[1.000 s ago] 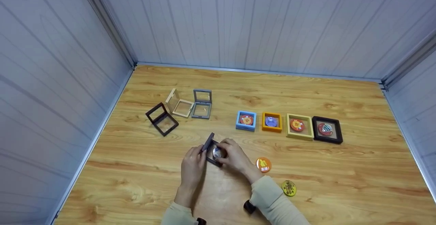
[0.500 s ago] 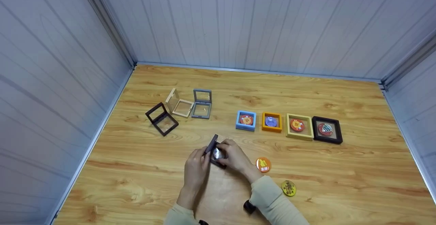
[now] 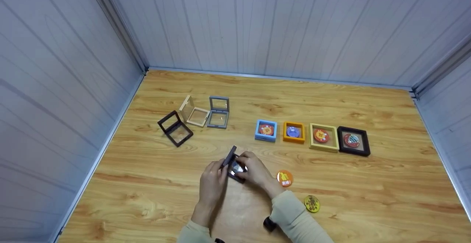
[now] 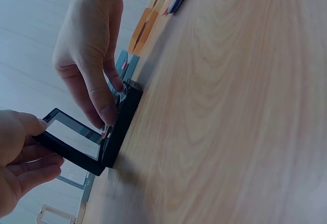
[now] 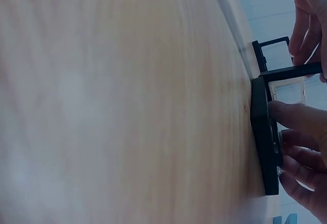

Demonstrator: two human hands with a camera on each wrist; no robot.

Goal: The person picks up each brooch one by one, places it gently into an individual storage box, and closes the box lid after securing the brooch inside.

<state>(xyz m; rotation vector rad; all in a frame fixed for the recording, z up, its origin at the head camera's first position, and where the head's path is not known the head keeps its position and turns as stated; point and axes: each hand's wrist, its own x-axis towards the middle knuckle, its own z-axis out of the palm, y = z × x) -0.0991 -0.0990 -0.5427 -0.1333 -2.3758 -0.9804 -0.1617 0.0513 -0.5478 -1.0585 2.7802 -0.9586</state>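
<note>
A black hinged display frame stands open on the table between my hands in the head view, its lid raised at the left. My left hand holds this lid by its edge, thumb and fingers on either side in the left wrist view. Inside the base lies a shiny round badge, partly covered by fingers. My right hand pinches the badge from above, with its fingertips down inside the base. Right of that hand, an orange badge and a yellow badge lie on the table.
Three open frames, dark brown, beige and grey, stand at the back left. Closed frames holding badges line up at the right: blue, orange, yellow and black. Pale walls enclose the table.
My left hand and the black frame have shifted slightly to the right. The right hand has stayed nearly in place, and the glare on the badge under it has changed.
</note>
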